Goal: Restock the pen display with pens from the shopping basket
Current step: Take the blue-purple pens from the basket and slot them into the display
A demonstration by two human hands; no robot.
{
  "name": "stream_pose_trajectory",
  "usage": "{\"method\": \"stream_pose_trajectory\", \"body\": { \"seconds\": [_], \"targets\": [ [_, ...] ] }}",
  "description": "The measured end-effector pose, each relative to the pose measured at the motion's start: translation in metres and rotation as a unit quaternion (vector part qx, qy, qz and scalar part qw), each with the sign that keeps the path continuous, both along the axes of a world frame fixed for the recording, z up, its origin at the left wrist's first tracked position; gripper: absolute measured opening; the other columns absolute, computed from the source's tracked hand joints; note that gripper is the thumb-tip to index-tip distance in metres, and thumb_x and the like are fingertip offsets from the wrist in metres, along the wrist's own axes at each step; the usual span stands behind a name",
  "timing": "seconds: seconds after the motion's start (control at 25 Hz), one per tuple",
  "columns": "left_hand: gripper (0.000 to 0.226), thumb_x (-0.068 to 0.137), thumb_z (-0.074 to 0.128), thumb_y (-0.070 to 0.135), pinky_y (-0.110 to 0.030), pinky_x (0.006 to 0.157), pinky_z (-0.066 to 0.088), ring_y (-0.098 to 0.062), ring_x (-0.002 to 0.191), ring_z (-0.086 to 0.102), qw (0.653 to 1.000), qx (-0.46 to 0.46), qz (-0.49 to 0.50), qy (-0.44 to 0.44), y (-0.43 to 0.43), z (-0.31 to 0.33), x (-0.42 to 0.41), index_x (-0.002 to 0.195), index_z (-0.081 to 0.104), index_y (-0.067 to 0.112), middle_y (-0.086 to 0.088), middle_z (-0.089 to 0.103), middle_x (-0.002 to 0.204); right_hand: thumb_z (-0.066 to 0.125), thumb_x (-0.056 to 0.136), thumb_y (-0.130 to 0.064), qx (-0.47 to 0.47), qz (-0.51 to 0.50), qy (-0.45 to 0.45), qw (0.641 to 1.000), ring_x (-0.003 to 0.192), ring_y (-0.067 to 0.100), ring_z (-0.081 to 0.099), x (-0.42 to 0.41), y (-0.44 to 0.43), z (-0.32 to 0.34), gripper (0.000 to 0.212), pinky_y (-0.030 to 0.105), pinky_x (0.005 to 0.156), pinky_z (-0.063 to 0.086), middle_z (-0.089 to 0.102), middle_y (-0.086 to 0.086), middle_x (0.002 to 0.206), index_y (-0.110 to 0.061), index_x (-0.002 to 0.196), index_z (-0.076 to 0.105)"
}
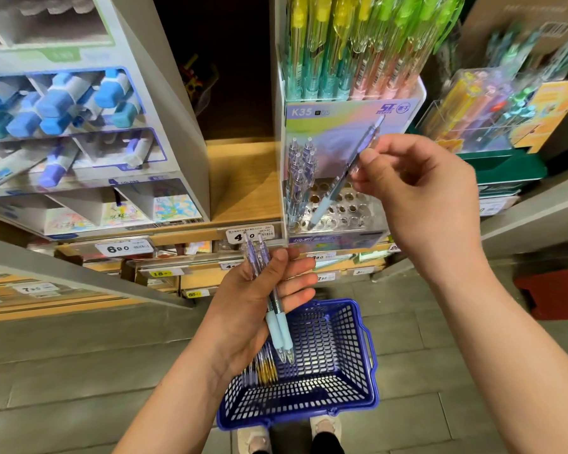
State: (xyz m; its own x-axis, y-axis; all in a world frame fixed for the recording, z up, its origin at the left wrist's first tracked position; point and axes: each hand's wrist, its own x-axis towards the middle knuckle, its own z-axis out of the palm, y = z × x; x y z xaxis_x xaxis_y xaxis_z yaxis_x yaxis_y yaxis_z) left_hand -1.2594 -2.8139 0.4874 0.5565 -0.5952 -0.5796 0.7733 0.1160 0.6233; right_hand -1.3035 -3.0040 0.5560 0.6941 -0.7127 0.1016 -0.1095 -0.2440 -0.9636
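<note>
The transparent purple click pen with a pale blue grip [340,181] is held tilted in front of the clear acrylic pen display [335,132]. Its push-button end points up and right, and its tip points down and left at the near row of the display's perforated hole tray [348,211]. Whether the tip has entered a hole cannot be told. The right hand [420,198] pinches this pen at the upper barrel between thumb and forefinger, with the remaining fingers curled loosely behind. A cluster of matching purple pens [300,178] stands upright in the left holes of the tray. The left hand [256,309] is positioned nearer and lower, palm up. It grips two further purple pens with pale blue grips [277,322]: the thumb is clamped across the barrels, the fingers are curled beneath them, and the tips point to the near side. Beneath this hand, the blue plastic lattice shopping basket [292,417] sits on the grey tiled floor [79,355]. A small bundle of purple and yellow pens [264,370] lies at its left side. Above the display label, an upper tier holds yellow, green, teal and pink pens [358,44]. To the left stands a white rack of blue hexagonal-capped items [63,99]. White price tags [250,235] line the wooden shelf edge [191,239].
</note>
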Motion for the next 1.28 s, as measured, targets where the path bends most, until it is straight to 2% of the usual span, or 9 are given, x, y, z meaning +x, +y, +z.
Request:
{"method": "stream_pose_trajectory", "body": {
  "seconds": [0.16,0.24,0.48,0.68,0.84,0.92,1.04,1.16,1.28],
  "targets": [
    [0.033,0.102,0.053,0.025,-0.031,0.071,0.062,-0.025,0.089,0.078,0.999,-0.01,0.005,0.041,-0.002,0.0,0.002,0.096,0.083,0.012,-0.022,0.076,0.112,0.07,0.094,-0.02,-0.105,0.008,-0.027,0.994,0.081,0.014,0.074,0.01,0.007,-0.009,0.006,0.039,0.08,0.061,0.075,-0.002,0.087,-0.022,0.099,0.068],
    [0.035,0.104,0.049,0.02,-0.034,0.071,0.062,-0.029,0.09,0.078,0.998,-0.017,0.011,0.058,-0.002,-0.002,0.003,0.097,0.082,0.01,-0.025,0.075,0.114,0.071,0.094,-0.021,-0.129,0.023,-0.029,0.991,0.083,0.01,0.073,0.012,0.009,-0.015,0.009,0.034,0.081,0.061,0.074,-0.005,0.088,-0.024,0.101,0.067],
    [0.015,0.102,0.042,0.012,-0.038,0.069,0.063,-0.035,0.091,0.077,0.997,-0.029,0.001,0.071,0.0,-0.003,0.004,0.104,0.056,0.006,-0.029,0.072,0.117,0.077,0.089,-0.018,-0.223,0.06,0.036,0.972,0.076,0.005,0.07,0.012,0.017,-0.032,0.011,0.021,0.075,0.058,0.071,-0.011,0.082,-0.014,0.1,0.075],
    [0.01,0.106,0.045,0.013,-0.039,0.068,0.064,-0.031,0.088,0.077,0.999,-0.033,-0.011,0.033,0.001,-0.004,0.004,0.111,0.052,0.006,-0.023,0.074,0.119,0.077,0.089,-0.026,-0.232,0.048,0.061,0.969,0.075,0.004,0.069,0.012,0.017,-0.037,0.012,0.02,0.074,0.057,0.068,-0.015,0.077,-0.017,0.096,0.075],
    [0.011,0.102,0.054,0.022,-0.033,0.064,0.062,-0.024,0.085,0.077,0.999,-0.042,-0.016,-0.007,0.003,-0.006,0.001,0.109,0.058,0.014,-0.016,0.075,0.119,0.078,0.087,-0.028,-0.208,0.058,0.123,0.969,0.075,-0.001,0.066,0.004,0.02,-0.038,0.012,0.007,0.069,0.049,0.068,-0.016,0.077,-0.025,0.094,0.069],
    [0.01,0.095,0.061,0.021,-0.026,0.057,0.055,-0.019,0.071,0.07,0.998,-0.048,-0.017,-0.022,0.003,-0.007,0.0,0.102,0.06,0.014,-0.014,0.076,0.112,0.077,0.088,-0.031,-0.158,0.081,0.162,0.971,0.072,-0.006,0.062,-0.005,0.029,-0.04,0.013,0.003,0.062,0.042,0.066,-0.016,0.069,-0.031,0.085,0.064],
    [0.021,0.089,0.065,0.009,-0.022,0.05,0.043,-0.013,0.06,0.053,0.997,-0.07,-0.014,-0.043,0.003,-0.009,0.0,0.107,0.055,0.007,-0.008,0.067,0.085,0.074,0.083,-0.051,-0.055,0.128,0.229,0.964,0.068,-0.01,0.061,-0.012,0.046,-0.042,0.021,0.003,0.056,0.04,0.067,-0.025,0.076,-0.033,0.078,0.066],
    [0.028,0.09,0.065,0.003,-0.022,0.052,0.041,-0.013,0.06,0.05,0.993,-0.054,-0.04,-0.096,0.003,-0.01,-0.001,0.116,0.055,0.002,-0.006,0.058,0.078,0.073,0.078,-0.063,-0.076,0.13,0.262,0.953,0.071,-0.014,0.058,-0.011,0.055,-0.044,0.033,0.002,0.055,0.039,0.066,-0.026,0.077,-0.031,0.079,0.065],
    [0.037,0.088,0.067,0.005,-0.024,0.057,0.044,-0.014,0.065,0.054,0.991,-0.031,-0.053,-0.117,0.003,-0.01,-0.003,0.122,0.054,0.001,-0.006,0.062,0.08,0.074,0.083,-0.054,-0.067,0.142,0.267,0.951,0.061,-0.017,0.059,-0.009,0.056,-0.042,0.028,0.002,0.05,0.038,0.065,-0.032,0.072,-0.029,0.078,0.065]
  ]
}}
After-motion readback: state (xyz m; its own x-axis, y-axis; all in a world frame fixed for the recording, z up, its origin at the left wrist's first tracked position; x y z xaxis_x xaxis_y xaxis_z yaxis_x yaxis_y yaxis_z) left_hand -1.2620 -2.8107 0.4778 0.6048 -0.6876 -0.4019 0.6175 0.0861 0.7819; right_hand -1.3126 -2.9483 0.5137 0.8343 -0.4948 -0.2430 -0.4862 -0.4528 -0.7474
